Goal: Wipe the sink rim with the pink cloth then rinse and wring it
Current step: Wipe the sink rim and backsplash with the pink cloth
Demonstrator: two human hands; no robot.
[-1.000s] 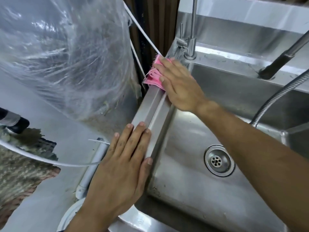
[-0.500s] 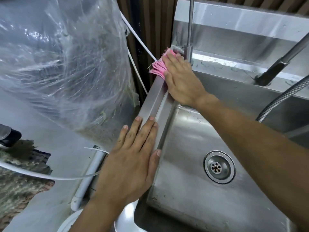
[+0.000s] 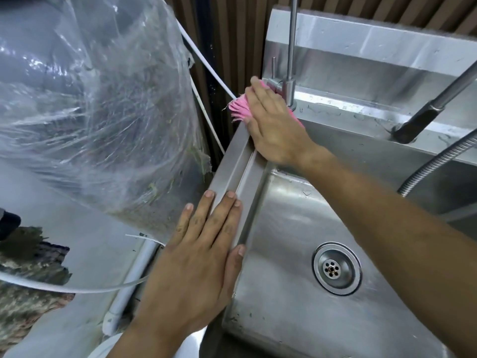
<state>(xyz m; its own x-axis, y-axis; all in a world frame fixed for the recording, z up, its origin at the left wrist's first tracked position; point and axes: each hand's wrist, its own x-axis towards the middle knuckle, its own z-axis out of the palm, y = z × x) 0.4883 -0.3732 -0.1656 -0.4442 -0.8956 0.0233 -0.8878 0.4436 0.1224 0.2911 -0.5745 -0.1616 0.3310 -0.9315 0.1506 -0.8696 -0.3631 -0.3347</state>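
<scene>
A stainless steel sink fills the right side, with its left rim [image 3: 233,161] running from near to far. My right hand [image 3: 273,125] presses the pink cloth [image 3: 240,108] flat on the far left corner of the rim, beside the base of a thin tap [image 3: 290,73]. Most of the cloth is hidden under my palm; its frayed edge sticks out to the left. My left hand [image 3: 201,259] lies flat, fingers together, on the near part of the same rim and holds nothing.
A drain [image 3: 335,268] sits in the basin floor. A dark-handled sprayer tap [image 3: 423,109] and a ribbed metal hose [image 3: 438,161] stand at the right. A large clear plastic bag [image 3: 98,104] bulges close to the sink's left. White tubing [image 3: 206,68] runs behind the rim.
My right hand has slid the pink cloth farther along the rim into the back corner by the thin tap. My left hand stays flat on the near rim.
</scene>
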